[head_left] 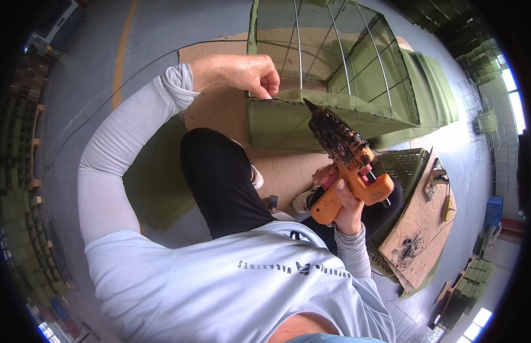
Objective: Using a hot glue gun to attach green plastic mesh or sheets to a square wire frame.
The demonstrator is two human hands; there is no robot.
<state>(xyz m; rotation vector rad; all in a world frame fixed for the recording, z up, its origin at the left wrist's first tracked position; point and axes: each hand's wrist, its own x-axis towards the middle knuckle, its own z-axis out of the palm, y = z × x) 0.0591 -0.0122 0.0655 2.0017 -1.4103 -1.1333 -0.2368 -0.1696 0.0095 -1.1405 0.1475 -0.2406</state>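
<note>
My right hand (pixel 349 207) is wrapped round the handle of an orange hot glue gun (pixel 340 146). The gun's front half is crusted with dark glue, and its dark nozzle tip meets or hangs just over the near edge of a box-shaped wire frame (pixel 300 51) covered in green fabric (pixel 294 128). At the left end of that edge my left hand (pixel 257 75) is closed, fingertips pinching the fabric's rim near the corner. Thin metal rods cross the frame's open side. Dark glue marks run along its seams.
Flattened cardboard (pixel 220 108) lies under the frame. To my right, a stained cardboard sheet (pixel 414 246) rests on a green crate (pixel 400 166). More green fabric (pixel 157 177) lies left of my knee. Stacked green goods (pixel 17 188) line the far left. A cable (pixel 145 71) crosses the floor.
</note>
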